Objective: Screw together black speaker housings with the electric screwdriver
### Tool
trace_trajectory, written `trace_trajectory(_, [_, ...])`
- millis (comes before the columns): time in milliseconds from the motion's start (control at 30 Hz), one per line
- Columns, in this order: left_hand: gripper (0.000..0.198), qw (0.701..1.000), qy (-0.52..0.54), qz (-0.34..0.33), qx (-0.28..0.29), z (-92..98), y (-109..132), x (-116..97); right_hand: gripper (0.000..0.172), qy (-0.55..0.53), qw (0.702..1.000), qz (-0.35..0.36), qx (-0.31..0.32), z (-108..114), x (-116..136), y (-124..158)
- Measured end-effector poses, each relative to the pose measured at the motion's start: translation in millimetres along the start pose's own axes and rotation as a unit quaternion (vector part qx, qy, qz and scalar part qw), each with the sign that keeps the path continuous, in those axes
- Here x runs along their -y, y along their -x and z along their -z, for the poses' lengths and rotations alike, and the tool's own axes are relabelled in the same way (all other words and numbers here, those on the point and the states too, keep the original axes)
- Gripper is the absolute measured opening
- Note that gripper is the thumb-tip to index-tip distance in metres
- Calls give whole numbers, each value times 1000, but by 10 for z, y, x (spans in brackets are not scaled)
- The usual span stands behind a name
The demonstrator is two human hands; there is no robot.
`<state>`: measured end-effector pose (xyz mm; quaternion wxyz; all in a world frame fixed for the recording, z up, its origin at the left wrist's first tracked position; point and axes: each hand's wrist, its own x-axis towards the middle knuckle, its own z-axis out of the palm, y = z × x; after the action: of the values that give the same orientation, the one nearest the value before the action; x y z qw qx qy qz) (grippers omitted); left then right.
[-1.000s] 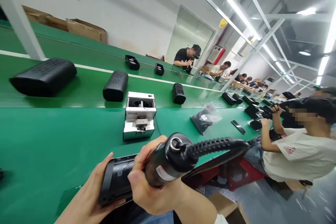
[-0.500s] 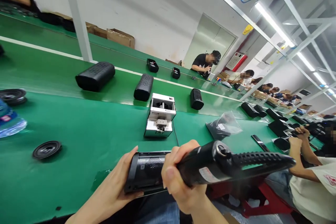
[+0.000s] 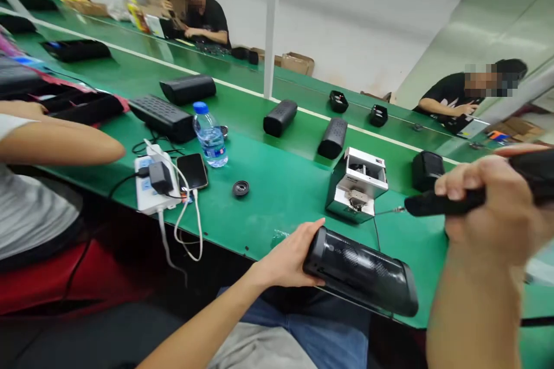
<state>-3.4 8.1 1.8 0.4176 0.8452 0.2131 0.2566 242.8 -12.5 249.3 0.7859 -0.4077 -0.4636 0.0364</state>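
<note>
My left hand (image 3: 294, 256) is wrapped round one end of a black speaker housing (image 3: 363, 271) with a perforated front, tilted at the table's edge above my lap. My right hand (image 3: 489, 202) grips a black electric screwdriver (image 3: 445, 202), raised at the right and pointing left. Its thin metal bit ends near the front of a white-and-black screw feeder (image 3: 357, 184); whether bit and feeder touch, I cannot tell. Part of the screwdriver's body runs out of view on the right.
On the green table (image 3: 277, 196) are a loose round speaker driver (image 3: 240, 188), a water bottle (image 3: 210, 135), a phone (image 3: 193, 172) and a power strip (image 3: 151, 184). Several black housings (image 3: 280, 118) stand beyond. A co-worker's arm (image 3: 64, 138) is at left; other people sit across.
My right hand has lifted the screwdriver away from the housing, up and right to the screw feeder. The housing stays in my left hand. The view has swung left.
</note>
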Motion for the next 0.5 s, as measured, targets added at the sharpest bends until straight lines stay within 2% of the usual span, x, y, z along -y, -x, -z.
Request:
trace_trajectory(100, [154, 1000, 6, -1, -2, 0, -4, 8, 17, -15, 998, 53, 10, -146, -411, -157])
trace_trajectory(200, [153, 1000, 14, -10, 2, -5, 0, 10, 17, 7, 999, 44, 6, -212, -668, -189])
trace_trajectory(333, [154, 1000, 13, -4, 1, -4, 2, 12, 19, 24, 999, 22, 6, -231, -793, -176])
trace_trajectory(500, [155, 1000, 8, 7, 1, -8, -9, 22, 20, 18, 1000, 20, 4, -232, -805, -191])
